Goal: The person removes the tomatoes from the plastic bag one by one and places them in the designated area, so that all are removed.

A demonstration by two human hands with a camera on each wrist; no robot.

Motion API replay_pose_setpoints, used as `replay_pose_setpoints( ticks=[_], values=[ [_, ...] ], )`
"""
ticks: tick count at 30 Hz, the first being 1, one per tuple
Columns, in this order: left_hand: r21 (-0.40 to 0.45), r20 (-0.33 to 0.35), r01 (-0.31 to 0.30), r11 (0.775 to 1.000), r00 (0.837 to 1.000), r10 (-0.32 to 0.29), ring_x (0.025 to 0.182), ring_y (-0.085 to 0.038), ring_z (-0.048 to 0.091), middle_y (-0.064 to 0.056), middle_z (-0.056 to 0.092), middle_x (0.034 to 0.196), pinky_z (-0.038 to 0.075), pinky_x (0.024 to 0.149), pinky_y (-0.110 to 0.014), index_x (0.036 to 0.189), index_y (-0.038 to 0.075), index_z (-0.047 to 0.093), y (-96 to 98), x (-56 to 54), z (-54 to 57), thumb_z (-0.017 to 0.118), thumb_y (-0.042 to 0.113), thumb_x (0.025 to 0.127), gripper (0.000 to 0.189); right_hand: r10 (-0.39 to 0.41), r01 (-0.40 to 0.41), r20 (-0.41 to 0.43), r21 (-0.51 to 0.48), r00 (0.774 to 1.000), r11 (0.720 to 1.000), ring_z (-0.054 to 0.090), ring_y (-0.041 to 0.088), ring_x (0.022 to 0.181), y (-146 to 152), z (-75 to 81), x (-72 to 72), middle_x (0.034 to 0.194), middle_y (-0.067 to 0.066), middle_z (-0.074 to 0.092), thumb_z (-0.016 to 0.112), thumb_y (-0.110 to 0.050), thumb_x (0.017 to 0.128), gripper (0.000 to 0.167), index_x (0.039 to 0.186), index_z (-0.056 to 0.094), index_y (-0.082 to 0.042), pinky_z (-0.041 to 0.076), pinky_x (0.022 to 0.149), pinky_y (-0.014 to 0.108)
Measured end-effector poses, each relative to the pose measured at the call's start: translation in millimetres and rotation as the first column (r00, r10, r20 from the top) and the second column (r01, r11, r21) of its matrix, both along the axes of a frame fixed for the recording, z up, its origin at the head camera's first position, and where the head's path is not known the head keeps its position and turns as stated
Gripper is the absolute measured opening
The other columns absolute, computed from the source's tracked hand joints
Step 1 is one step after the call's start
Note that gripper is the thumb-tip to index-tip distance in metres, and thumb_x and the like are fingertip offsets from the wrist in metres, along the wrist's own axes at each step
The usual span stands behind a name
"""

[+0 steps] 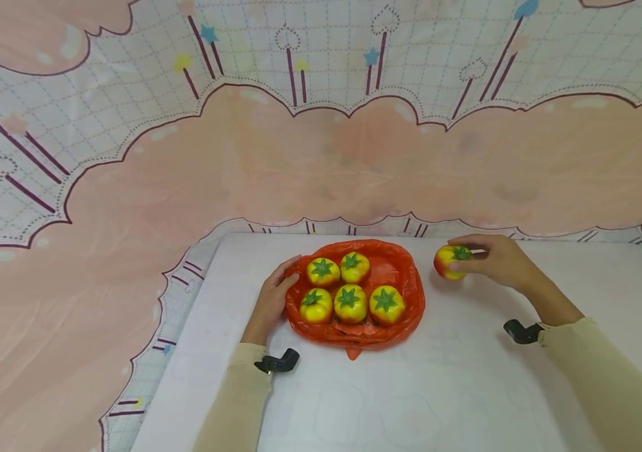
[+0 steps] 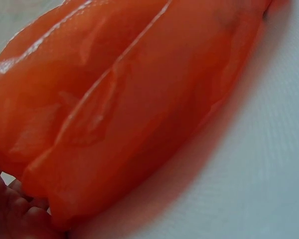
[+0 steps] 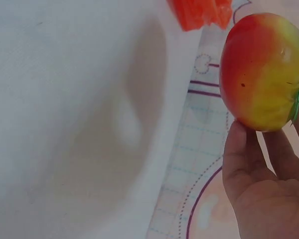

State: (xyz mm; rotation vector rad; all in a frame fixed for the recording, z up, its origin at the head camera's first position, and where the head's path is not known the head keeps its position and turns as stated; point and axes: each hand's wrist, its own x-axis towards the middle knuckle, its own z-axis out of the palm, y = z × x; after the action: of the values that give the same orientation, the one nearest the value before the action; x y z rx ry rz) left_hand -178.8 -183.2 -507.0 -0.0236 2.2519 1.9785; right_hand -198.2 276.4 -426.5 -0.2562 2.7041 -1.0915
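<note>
A red plastic bag lies spread wide on the table, its rim bunched into a ring. Inside sit several yellow toy tomatoes with red lower parts and green star-shaped tops. My left hand grips the bag's left rim; in the left wrist view the bag's side hides most of that hand. To the right of the bag, my right hand holds another toy tomato by its top end, just above the table. Red and yellow skin of this tomato shows close up in the right wrist view, above the curled fingertips.
The white table stretches to a patterned cloth backdrop behind and at the left. A black wrist camera sits on my left wrist, and another camera on the right one. Both forearms wear beige sleeves.
</note>
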Motion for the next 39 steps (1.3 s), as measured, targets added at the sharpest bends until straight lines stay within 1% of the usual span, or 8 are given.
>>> replay_pose_setpoints(
  ticks=[5, 11, 14, 18, 25, 31, 34, 39],
  values=[
    [-0.001, -0.004, 0.002, 1.0, 1.0, -0.002, 0.15, -0.021, 0.037, 0.006, 0.046, 0.158, 0.034, 0.123, -0.047, 0.146, 0.033, 0.054, 0.2, 0.1, 0.3, 0.05, 0.028, 0.106, 0.041, -0.013, 0.013, 0.016, -0.012, 1.0, 1.0, 0.053, 0.041, 0.132, 7, -3.1, 1.1, 0.146, 0.016, 0.056, 0.075, -0.062, 0.083, 0.074, 0.142, 0.06, -0.018, 0.057, 0.099, 0.054],
    [0.006, 0.007, 0.0, 1.0, 1.0, 0.0, 0.149, -0.017, 0.038, 0.01, 0.047, 0.156, 0.034, 0.123, -0.044, 0.144, 0.036, 0.056, 0.4, -0.4, -0.1, 0.051, 0.028, 0.106, 0.039, -0.023, 0.023, -0.009, -0.016, 1.0, 1.0, 0.051, 0.039, 0.134, 14, -8.8, 2.8, 0.147, 0.016, 0.056, 0.075, -0.056, 0.086, 0.07, 0.141, 0.061, -0.015, 0.052, 0.104, 0.057],
    [0.01, 0.0, 0.002, 1.0, 1.0, -0.002, 0.149, -0.016, 0.038, 0.01, 0.047, 0.155, 0.034, 0.123, -0.043, 0.144, 0.036, 0.056, 0.5, -0.3, 0.4, 0.051, 0.028, 0.106, 0.039, -0.032, 0.031, -0.009, -0.016, 0.999, 0.999, 0.051, 0.039, 0.134, 16, -12.2, 3.4, 0.147, 0.016, 0.056, 0.075, -0.056, 0.087, 0.07, 0.141, 0.061, -0.015, 0.052, 0.104, 0.058],
    [0.019, -0.012, 0.006, 1.0, 1.0, -0.006, 0.15, -0.018, 0.038, 0.009, 0.047, 0.156, 0.034, 0.123, -0.044, 0.145, 0.034, 0.056, 0.2, -0.3, 0.4, 0.05, 0.027, 0.106, 0.039, -0.051, 0.051, 0.026, -0.014, 0.998, 0.999, 0.05, 0.042, 0.133, 18, -17.1, 4.5, 0.148, 0.018, 0.054, 0.074, -0.06, 0.085, 0.074, 0.142, 0.06, -0.015, 0.053, 0.102, 0.059],
    [0.023, 0.0, 0.009, 1.0, 1.0, -0.009, 0.149, -0.019, 0.038, 0.008, 0.046, 0.157, 0.035, 0.122, -0.045, 0.146, 0.033, 0.054, -1.5, -0.2, -0.8, 0.05, 0.027, 0.107, 0.04, -0.08, 0.082, 0.082, -0.015, 0.993, 0.997, 0.047, 0.046, 0.135, 20, -26.0, 4.0, 0.153, 0.019, 0.048, 0.074, -0.064, 0.083, 0.078, 0.144, 0.058, -0.017, 0.051, 0.103, 0.061],
    [0.017, 0.001, 0.008, 1.0, 1.0, -0.008, 0.15, -0.018, 0.037, 0.009, 0.046, 0.157, 0.034, 0.123, -0.045, 0.145, 0.034, 0.055, -1.3, -0.5, -0.5, 0.051, 0.028, 0.106, 0.04, -0.099, 0.103, 0.125, -0.024, 0.987, 0.994, 0.04, 0.049, 0.14, 18, -31.6, 2.4, 0.155, 0.02, 0.045, 0.074, -0.065, 0.081, 0.081, 0.144, 0.057, -0.017, 0.049, 0.104, 0.063],
    [0.013, 0.006, 0.001, 1.0, 1.0, -0.001, 0.15, -0.018, 0.038, 0.01, 0.047, 0.156, 0.035, 0.123, -0.045, 0.144, 0.036, 0.055, -0.6, -0.1, 0.1, 0.051, 0.028, 0.106, 0.039, -0.103, 0.106, 0.132, -0.014, 0.986, 0.994, 0.036, 0.049, 0.142, 17, -34.2, 1.6, 0.155, 0.02, 0.044, 0.074, -0.066, 0.081, 0.082, 0.144, 0.057, -0.017, 0.048, 0.104, 0.064],
    [0.031, 0.012, 0.002, 1.0, 1.0, -0.002, 0.148, -0.018, 0.04, 0.01, 0.048, 0.155, 0.037, 0.121, -0.043, 0.144, 0.035, 0.056, 0.1, -0.2, -0.6, 0.052, 0.028, 0.106, 0.039, -0.105, 0.104, 0.124, 0.007, 0.987, 0.995, 0.034, 0.049, 0.142, 17, -37.4, 0.9, 0.155, 0.02, 0.045, 0.074, -0.066, 0.081, 0.081, 0.144, 0.058, -0.018, 0.044, 0.105, 0.069]
  ],
)
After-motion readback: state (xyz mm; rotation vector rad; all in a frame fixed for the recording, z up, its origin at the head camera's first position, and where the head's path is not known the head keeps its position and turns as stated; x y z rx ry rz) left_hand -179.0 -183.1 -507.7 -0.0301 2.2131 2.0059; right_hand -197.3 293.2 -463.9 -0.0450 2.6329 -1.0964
